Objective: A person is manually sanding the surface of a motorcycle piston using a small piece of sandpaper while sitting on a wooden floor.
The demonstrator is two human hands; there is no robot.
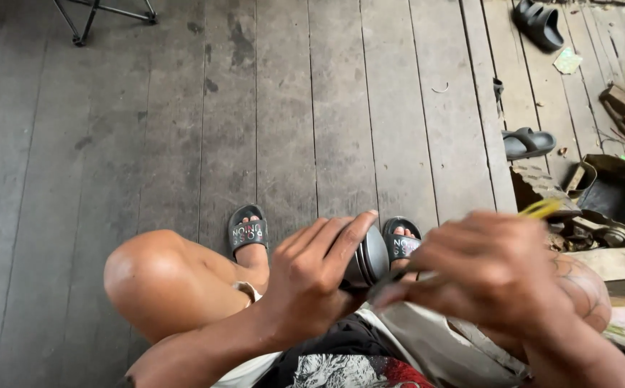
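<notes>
My left hand grips a round grey metal part, shaped like a ridged cylinder, over my lap. My right hand is blurred and holds a thin tool with a yellow-green handle; its dark tip points toward the metal part. I sit with my knees bent above a wooden plank floor, and my feet in black slide sandals rest on it just beyond my hands.
Loose black sandals lie at the far right and the top right. A dark open box and assorted scraps clutter the right edge. Metal legs of a folding seat stand at the top left.
</notes>
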